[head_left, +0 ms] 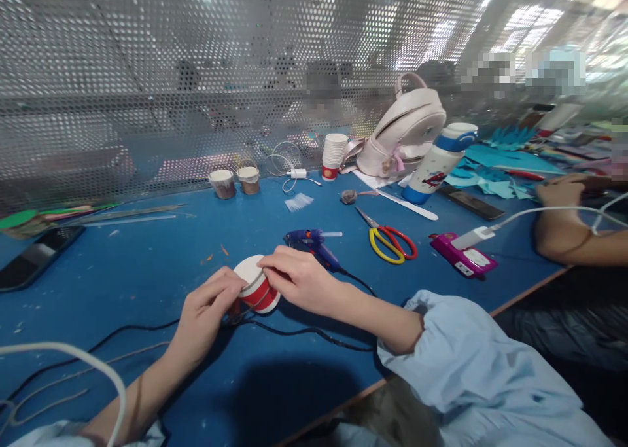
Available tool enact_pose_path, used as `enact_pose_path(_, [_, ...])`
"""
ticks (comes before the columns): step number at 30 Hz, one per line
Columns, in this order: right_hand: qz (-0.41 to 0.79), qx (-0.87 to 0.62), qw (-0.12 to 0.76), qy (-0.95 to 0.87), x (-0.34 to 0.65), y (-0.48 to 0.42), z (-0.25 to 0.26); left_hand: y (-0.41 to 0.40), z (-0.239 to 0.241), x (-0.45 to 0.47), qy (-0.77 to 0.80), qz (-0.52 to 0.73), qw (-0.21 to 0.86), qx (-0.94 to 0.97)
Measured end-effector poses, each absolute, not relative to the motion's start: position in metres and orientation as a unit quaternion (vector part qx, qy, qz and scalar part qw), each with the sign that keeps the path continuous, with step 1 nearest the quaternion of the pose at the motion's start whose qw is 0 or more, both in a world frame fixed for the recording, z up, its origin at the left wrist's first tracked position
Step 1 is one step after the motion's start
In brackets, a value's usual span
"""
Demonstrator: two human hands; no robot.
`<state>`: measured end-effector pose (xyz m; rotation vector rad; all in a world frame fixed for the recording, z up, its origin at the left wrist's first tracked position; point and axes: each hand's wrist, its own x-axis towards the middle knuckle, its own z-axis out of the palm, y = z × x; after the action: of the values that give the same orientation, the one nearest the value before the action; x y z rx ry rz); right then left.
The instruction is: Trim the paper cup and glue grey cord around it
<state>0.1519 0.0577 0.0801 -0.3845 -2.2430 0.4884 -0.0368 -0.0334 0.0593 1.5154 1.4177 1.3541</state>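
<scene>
A small red and white paper cup (258,288) lies tipped on the blue table (147,270), its white bottom facing up and left. My left hand (206,313) pinches its lower left side, fingers closed on it. My right hand (297,278) grips the cup from the right, fingertips pressed at the rim of the bottom. A blue glue gun (314,244) lies just behind my right hand, its black cord (304,332) running under my wrists.
Red and yellow scissors (391,243) lie to the right, then a pink device (464,256) with a white cable. A stack of paper cups (334,154), a pale bag (405,133), a bottle (439,162) and two brown cups (235,182) stand behind. Another person's arm (572,234) rests at far right. A phone (34,257) lies left.
</scene>
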Motion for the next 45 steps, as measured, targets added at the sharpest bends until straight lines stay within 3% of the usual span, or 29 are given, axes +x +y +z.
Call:
enact_pose_path(13, [0.044, -0.124, 0.317, -0.939, 0.148, 0.047, 0.076, -0.034, 0.07, -0.025, 0.582, 0.481, 0.202, 0.624])
enact_pose_path(21, [0.154, -0.163, 0.352, -0.909, 0.148, 0.045, 0.075, -0.034, 0.078, -0.019, 0.609, 0.484, 0.223, 0.588])
enact_pose_path(30, [0.161, -0.183, 0.369, -0.897, 0.148, 0.046, 0.069, -0.036, 0.076, -0.02, 0.617, 0.487, 0.214, 0.58])
enact_pose_path(45, [0.271, -0.244, 0.366, -0.856, 0.144, 0.042, 0.076, -0.036, 0.071, -0.02, 0.596, 0.49, 0.209, 0.6])
